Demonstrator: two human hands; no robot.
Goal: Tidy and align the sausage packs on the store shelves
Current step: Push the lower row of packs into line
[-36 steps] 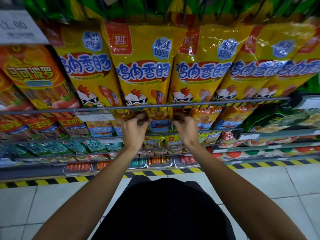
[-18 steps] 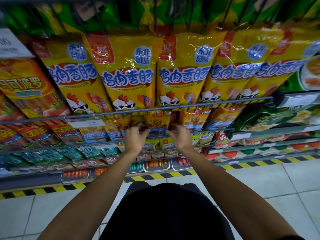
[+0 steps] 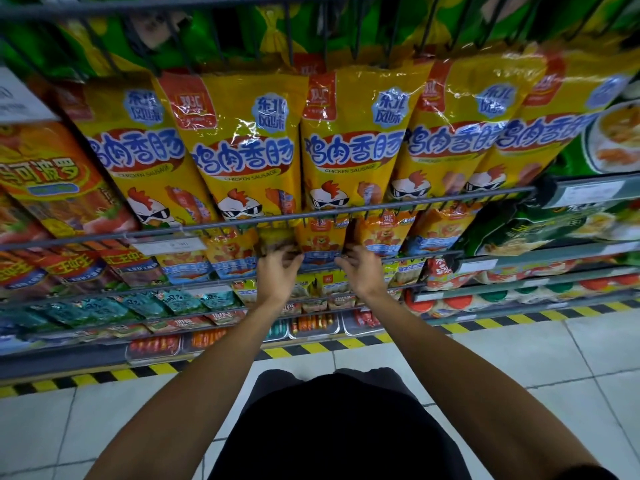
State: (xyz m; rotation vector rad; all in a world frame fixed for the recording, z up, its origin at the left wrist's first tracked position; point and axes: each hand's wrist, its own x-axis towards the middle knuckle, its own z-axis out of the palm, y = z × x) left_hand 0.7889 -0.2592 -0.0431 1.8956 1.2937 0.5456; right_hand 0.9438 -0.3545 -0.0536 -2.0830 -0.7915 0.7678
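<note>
Both arms have stayed outstretched as the view tipped down, left hand [image 3: 277, 271] and right hand [image 3: 360, 268] with curled fingers gripping an orange sausage pack [image 3: 320, 242] on the second shelf, behind the rail [image 3: 242, 223] under yellow chicken sausage packs [image 3: 242, 157].

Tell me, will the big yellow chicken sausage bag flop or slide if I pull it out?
The yellow chicken sausage bag would probably bend a little: it is a long, crinkled pouch. Its shiny film looks slippery. It leans against the rail, so it may tip forward.
</note>
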